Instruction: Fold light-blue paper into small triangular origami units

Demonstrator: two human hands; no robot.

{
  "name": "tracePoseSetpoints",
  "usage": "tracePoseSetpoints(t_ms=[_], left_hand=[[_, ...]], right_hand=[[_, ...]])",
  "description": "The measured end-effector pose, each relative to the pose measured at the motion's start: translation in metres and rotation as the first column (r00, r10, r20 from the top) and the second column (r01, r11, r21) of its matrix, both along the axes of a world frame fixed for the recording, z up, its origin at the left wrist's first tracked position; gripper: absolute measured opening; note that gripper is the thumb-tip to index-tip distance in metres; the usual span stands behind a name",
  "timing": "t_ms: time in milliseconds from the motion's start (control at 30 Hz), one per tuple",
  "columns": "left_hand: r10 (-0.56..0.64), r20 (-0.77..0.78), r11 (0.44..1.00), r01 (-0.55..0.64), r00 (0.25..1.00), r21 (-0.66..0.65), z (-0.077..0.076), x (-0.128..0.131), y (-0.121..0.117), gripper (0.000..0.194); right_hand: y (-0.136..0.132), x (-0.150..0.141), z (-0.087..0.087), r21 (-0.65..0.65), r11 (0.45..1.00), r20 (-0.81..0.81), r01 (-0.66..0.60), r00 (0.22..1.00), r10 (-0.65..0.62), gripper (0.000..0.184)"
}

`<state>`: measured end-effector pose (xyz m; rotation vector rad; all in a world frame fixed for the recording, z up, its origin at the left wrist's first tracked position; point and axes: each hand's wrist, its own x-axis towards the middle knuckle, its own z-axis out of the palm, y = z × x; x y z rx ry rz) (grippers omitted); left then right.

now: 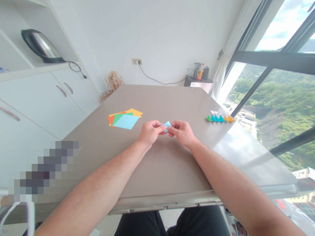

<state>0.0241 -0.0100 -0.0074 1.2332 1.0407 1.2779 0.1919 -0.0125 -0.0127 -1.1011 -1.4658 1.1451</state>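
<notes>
A small folded piece of light blue paper (167, 125) is held between my two hands, a little above the middle of the table. My left hand (151, 131) pinches its left side between thumb and fingers. On the other side, my right hand (182, 131) grips the right edge the same way. The fingers cover much of the paper, so its full shape is partly hidden. To the left lies a fanned stack of coloured paper sheets (126, 121) in light blue, green, orange and yellow. A row of several small folded paper pieces (220, 118), green, blue and orange, stands at the right.
The brown-grey table (162, 164) reaches toward the white wall. A low dark cabinet (198, 82) with bottles on it stands beyond its far right corner. At left, a kettle (43, 46) sits on a shelf. Windows (270, 88) line the right side.
</notes>
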Motion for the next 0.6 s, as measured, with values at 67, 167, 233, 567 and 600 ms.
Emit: tracePoseSetpoints(t_ms=[67,167,233,567,600], left_hand=[[-0.002,-0.001,1.0,0.002,1.0,0.005,-0.0002,0.0003,0.0,0.022],[0.004,-0.022,1.0,-0.003,1.0,0.027,-0.0013,0.0016,-0.0006,0.022],[0.006,-0.041,0.999,-0.004,0.999,0.053,-0.0025,0.0028,-0.0013,0.024],[-0.071,-0.172,0.993,0.085,0.983,0.077,-0.0057,-0.0023,-0.0009,0.023],[-0.066,-0.185,0.993,0.084,0.981,0.089,-0.0058,-0.0027,-0.0007,0.022]], right_hand=[[-0.0007,-0.0001,0.0011,0.0,1.0,-0.007,0.001,1.0,-0.001,0.019],[-0.0021,-0.0008,0.0028,-0.002,1.0,-0.016,0.003,1.0,-0.003,0.019],[-0.0028,-0.0013,0.0035,-0.007,1.0,-0.017,0.012,1.0,-0.013,0.021],[-0.0042,-0.002,0.0051,-0.03,0.999,-0.05,0.029,0.998,-0.031,0.025],[-0.0044,-0.0019,0.0055,-0.03,0.999,-0.05,0.024,0.998,-0.025,0.025]])
